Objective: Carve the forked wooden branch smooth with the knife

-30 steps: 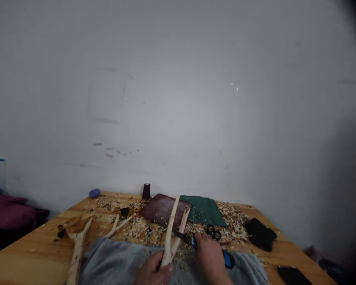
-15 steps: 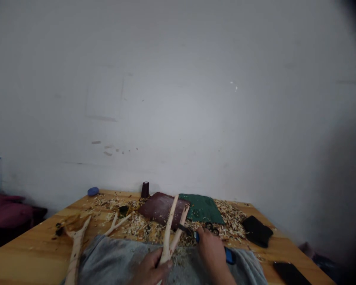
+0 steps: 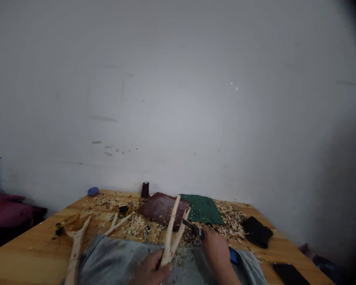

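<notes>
My left hand (image 3: 154,269) is closed around the lower stem of a peeled forked branch (image 3: 169,237), whose two prongs point up and away from me. In my right hand (image 3: 216,249) is a knife (image 3: 191,227) with a blue and black handle; its dark blade meets the right prong, on that prong's right side. Below both hands a grey towel (image 3: 121,257) drapes over the near table edge, dusted with shavings. Behind the branch lie a maroon sheet (image 3: 157,209) and a green sheet (image 3: 203,208).
Wood shavings (image 3: 230,211) cover much of the wooden table (image 3: 26,253). Two more forked branches, one large (image 3: 76,249) and one small (image 3: 115,226), lie left. A thread spool (image 3: 145,190) and a purple object (image 3: 93,191) stand behind. Black material (image 3: 257,231) and a phone-like slab (image 3: 290,273) are right.
My right hand and the knife have shifted right and slightly up the prong. The forked branch has tilted a little to the right in my left hand.
</notes>
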A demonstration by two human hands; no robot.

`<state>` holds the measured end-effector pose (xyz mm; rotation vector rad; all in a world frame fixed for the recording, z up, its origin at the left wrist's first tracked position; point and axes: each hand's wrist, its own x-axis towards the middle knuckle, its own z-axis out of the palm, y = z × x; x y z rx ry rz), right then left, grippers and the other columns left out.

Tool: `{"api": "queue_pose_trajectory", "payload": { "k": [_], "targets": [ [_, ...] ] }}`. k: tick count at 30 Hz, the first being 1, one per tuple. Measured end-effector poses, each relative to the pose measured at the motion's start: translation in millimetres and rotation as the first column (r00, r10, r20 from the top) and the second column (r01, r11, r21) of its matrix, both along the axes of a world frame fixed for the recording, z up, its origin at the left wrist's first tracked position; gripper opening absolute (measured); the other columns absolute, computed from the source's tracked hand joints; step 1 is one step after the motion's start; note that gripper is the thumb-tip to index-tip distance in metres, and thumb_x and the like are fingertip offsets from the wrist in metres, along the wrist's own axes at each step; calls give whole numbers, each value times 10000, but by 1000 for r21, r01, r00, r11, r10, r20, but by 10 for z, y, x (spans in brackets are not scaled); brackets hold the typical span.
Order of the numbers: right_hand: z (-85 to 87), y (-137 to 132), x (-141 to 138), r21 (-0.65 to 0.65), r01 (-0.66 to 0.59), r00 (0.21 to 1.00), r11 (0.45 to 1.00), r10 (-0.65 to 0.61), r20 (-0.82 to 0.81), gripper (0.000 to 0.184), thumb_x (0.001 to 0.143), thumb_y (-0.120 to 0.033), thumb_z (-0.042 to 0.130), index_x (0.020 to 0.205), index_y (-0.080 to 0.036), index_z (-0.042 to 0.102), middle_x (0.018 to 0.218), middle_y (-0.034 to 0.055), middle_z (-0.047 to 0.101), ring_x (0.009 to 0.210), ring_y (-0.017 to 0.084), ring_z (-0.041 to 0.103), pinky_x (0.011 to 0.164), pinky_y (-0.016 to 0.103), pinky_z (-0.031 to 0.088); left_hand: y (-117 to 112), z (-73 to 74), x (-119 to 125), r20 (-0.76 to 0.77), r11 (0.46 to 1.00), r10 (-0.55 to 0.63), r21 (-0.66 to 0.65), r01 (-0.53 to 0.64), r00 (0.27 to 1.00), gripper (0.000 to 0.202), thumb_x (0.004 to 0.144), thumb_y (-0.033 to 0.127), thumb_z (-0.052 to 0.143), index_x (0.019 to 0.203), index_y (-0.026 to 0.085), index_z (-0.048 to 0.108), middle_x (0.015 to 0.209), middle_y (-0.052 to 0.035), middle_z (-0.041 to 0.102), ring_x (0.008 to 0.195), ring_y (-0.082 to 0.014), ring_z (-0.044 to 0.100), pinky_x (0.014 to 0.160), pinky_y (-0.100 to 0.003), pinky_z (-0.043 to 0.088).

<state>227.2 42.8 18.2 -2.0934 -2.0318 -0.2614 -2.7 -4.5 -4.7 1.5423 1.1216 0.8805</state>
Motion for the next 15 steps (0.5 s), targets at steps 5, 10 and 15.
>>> {"api": "queue_pose_trajectory", "payload": {
  "k": [5, 10, 15],
  "targets": [
    [6, -40, -97, -11, -65, 998, 998, 65, -6, 399, 846, -31, 371, 1082, -202, 645, 1022, 111, 706, 891, 207, 693, 711, 252, 466, 53, -76, -22, -6, 1000, -7, 28, 7, 1000, 582, 684, 690, 594, 981, 189, 623, 615, 50, 466, 518, -110, 409, 526, -238, 366],
    [1, -50, -155, -14, -96, 995, 995, 96, -1, 396, 847, -27, 361, 1067, -187, 649, 1020, 131, 699, 908, 212, 688, 727, 271, 475, 7, -12, -13, -56, 999, -28, 30, 29, 998, 475, 783, 593, 567, 1025, 186, 608, 581, 62, 457, 510, -110, 411, 513, -228, 358],
    [2, -7, -37, 10, -23, 1000, 1000, 23, 15, 388, 856, -43, 355, 1060, -194, 648, 997, 119, 704, 869, 222, 694, 697, 281, 479, -44, 40, 44, -58, 1000, -7, 14, 8, 998, 365, 779, 512, 586, 949, 189, 600, 589, 63, 460, 496, -101, 412, 496, -223, 342]
  ]
}}
